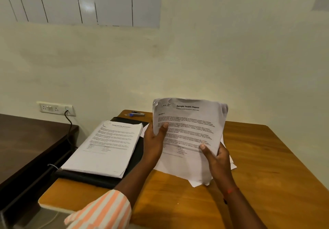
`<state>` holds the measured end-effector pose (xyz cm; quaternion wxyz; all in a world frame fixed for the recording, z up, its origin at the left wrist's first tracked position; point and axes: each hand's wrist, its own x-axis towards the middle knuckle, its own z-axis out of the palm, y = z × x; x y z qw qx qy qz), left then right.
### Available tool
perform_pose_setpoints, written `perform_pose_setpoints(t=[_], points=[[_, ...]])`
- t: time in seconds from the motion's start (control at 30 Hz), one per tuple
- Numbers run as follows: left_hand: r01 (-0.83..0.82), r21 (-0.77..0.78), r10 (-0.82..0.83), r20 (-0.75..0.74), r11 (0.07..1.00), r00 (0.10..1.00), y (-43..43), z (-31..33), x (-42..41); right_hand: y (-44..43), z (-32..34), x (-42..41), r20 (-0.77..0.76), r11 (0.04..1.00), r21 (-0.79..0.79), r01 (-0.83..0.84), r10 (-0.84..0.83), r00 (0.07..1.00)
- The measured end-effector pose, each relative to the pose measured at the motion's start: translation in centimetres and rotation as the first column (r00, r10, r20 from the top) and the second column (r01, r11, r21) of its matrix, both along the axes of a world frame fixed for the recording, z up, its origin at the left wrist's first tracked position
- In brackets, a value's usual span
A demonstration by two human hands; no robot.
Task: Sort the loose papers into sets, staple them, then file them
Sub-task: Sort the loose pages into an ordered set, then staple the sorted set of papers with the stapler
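Striped sleeve [99, 209] sits nearest, lower left. The left hand [154, 139] pinches the left edge of a raised paper set [188, 127]; the right hand [216, 159] grips its lower right, above loose sheets [178, 171] on the desk [267, 157]. Left, another stack [106, 145] lies on a black folder [136, 157]; the stapler [138, 114] lies far.

- We face a cream wall [231, 51]; a glossy white panel [80, 1] hangs far left, catching light.
- A switch plate [56, 108] sits low left, a black cable [69, 122] plugged in.
- A wooden table [267, 157] stands near; a dark desk [26, 139] left.
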<state>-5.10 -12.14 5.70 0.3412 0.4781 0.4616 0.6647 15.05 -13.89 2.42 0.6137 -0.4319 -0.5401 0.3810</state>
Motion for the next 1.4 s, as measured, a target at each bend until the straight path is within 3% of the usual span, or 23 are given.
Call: perform_pose_setpoints(t=[0.17, 0.37, 0.47, 0.53, 0.67, 0.77, 0.83, 0.9, 1.0, 1.2, 1.4], points=[[0.034, -0.043, -0.033, 0.01, 0.999, 0.999, -0.3, -0.4, -0.2, -0.2, -0.2, -0.3, 0.005, 1.0, -0.005, 0.006, -0.006, 1.0], [0.059, -0.109, -0.07, -0.1, 0.992, 0.992, 0.3, 0.6, -2.0, 1.1, 0.5, 0.0, 0.031, 0.999, -0.037, -0.03, 0.031, 0.999], [-0.014, -0.172, -0.004, -0.104, 0.985, 0.995, 2.0, 2.2, -3.9, 1.9, 0.9, -0.2, 0.039, 0.976, -0.16, -0.147, 0.155, 0.987], [-0.022, -0.223, 0.008, -0.061, 0.975, 0.998, 3.6, 2.4, -5.1, 2.4, 0.7, -1.0, -0.08, 0.927, -0.25, -0.28, 0.268, 0.96], [-0.027, -0.301, 0.02, -0.027, 0.953, 0.999, 5.8, 0.5, -6.7, 2.9, 0.5, -3.3, -0.143, 0.904, -0.227, -0.362, 0.336, 0.931], [-0.087, -0.343, 0.071, -0.059, 0.935, 0.996, 6.8, -0.8, -7.9, 3.9, 0.2, -4.4, -0.055, 0.92, -0.238, -0.312, 0.308, 0.95], [-0.118, -0.357, 0.082, -0.114, 0.926, 0.99, 7.5, -1.1, -9.2, 5.6, -0.5, -4.9, 0.109, 0.912, -0.295, -0.286, 0.33, 0.938], [-0.131, -0.374, 0.062, -0.191, 0.918, 0.98, 8.1, -1.2, -10.8, 8.0, -0.3, -5.5, 0.303, 0.932, -0.34, -0.128, 0.237, 0.923], [-0.179, -0.407, 0.041, -0.325, 0.896, 0.945, 8.8, -1.4, -13.3, 12.1, 0.8, -8.0, 0.439, 0.95, -0.309, 0.053, 0.093, 0.894], [-0.27, -0.391, 0.07, -0.456, 0.88, 0.887, 9.1, -3.6, -16.3, 21.5, 1.8, -15.6, 0.72, 0.992, -0.114, 0.045, 0.052, 0.692], [-0.278, -0.401, 0.079, -0.445, 0.873, 0.892, 8.7, -6.3, -16.3, 30.1, 0.3, -22.4, 0.928, 0.987, -0.106, -0.124, 0.142, 0.343]])
